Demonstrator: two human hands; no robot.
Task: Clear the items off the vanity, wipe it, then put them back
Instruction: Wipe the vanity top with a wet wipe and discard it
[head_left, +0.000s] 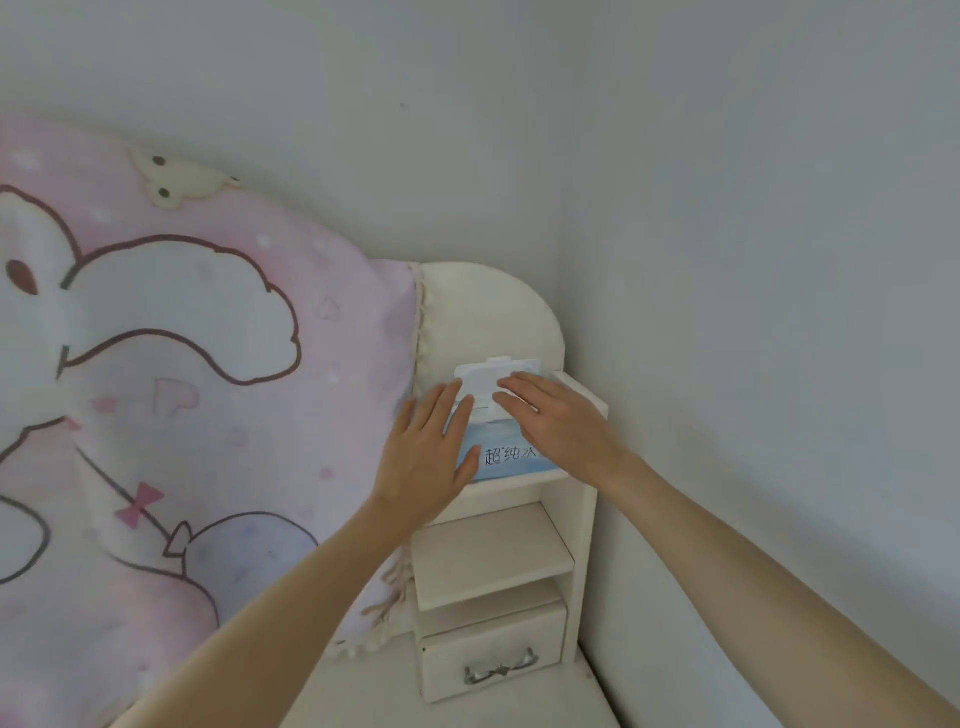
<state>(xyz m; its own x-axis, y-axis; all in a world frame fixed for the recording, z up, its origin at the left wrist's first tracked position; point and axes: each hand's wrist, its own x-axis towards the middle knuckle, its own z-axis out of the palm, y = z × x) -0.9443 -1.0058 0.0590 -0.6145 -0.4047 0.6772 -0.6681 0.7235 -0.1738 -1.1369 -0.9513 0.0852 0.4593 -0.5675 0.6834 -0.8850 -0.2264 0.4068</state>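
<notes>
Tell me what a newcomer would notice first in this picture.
Probably the large pink cartoon-print blanket filling the left side. Next, both hands, left hand and right hand, lying flat on a blue-and-white wet-wipe pack on the top shelf of the small white shelf unit in the corner.

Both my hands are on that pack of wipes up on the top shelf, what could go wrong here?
1. The wipes pack sits at the front edge of the top shelf, so it might slide off as you handle it.
2. The left hand and right hand lie flat, fingers open, not gripping, so lifting now could drop it.
3. The white flap looks raised; wipes may dry out or snag.
</notes>
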